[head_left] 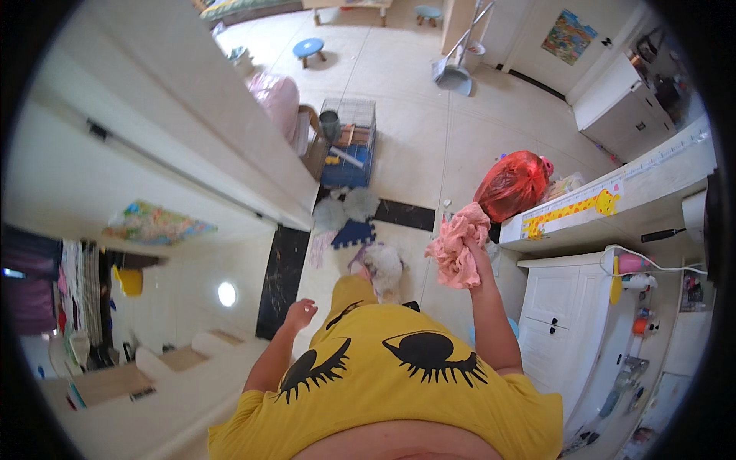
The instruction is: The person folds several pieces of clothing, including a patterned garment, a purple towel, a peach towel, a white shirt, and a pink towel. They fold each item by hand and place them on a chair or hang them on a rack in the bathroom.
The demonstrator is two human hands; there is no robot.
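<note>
My right hand (pixel 476 251) grips a crumpled pink cloth (pixel 454 244), holding it out in front of me on the right. The cloth hangs in loose folds and hides part of the fingers. My left hand (pixel 301 313) is low on my left side, fingers loosely bent, with nothing seen in it. On the floor by my legs is a white fluffy thing (pixel 386 268); whether it is an animal or a toy I cannot tell. Beside it lies a dark blue foam mat piece (pixel 353 234) with a toothed edge. Just beyond the cloth sits a tied red plastic bag (pixel 512 186).
A wire pet cage (pixel 349 146) with a blue base stands ahead, with grey fluffy items (pixel 349 205) before it. White cabinets (pixel 563 307) and a ledge line my right. An open door (pixel 207 115) is at left. Farther off are a blue stool (pixel 309 48) and a dustpan (pixel 457 80).
</note>
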